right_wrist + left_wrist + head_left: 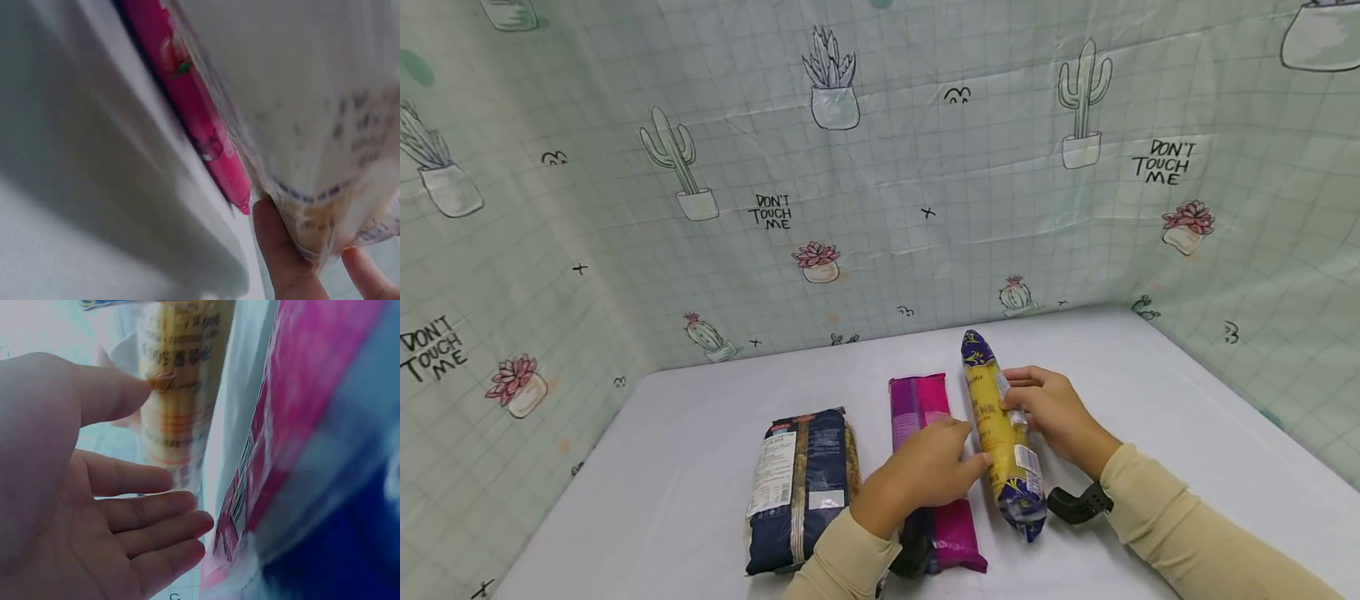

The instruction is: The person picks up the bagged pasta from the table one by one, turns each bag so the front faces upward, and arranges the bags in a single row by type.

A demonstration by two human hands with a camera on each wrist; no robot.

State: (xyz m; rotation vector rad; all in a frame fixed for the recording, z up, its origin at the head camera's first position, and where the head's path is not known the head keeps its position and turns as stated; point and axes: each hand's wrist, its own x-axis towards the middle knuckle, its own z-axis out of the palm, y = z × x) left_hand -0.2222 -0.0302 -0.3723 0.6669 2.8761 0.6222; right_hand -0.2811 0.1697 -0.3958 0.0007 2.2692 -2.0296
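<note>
A long yellow pack of spaghetti (988,421) with dark blue ends stands out at the right of the group, its far end tilted a little left. My right hand (1058,417) grips its right side; in the right wrist view the thumb and a finger (278,250) lie on either side of the wrapper. Over the pink and purple packet (917,398) is my left hand (925,471), its thumb at the spaghetti pack's left side. The left wrist view shows the fingers (150,512) of that hand fairly straight, holding nothing. Whether the left thumb presses the pack, I cannot tell.
A navy pasta bag (827,458) with a white label lies left of the pink packet. All rest on a white table (677,475). A patterned cloth (887,167) with cactus drawings rises behind and at both sides.
</note>
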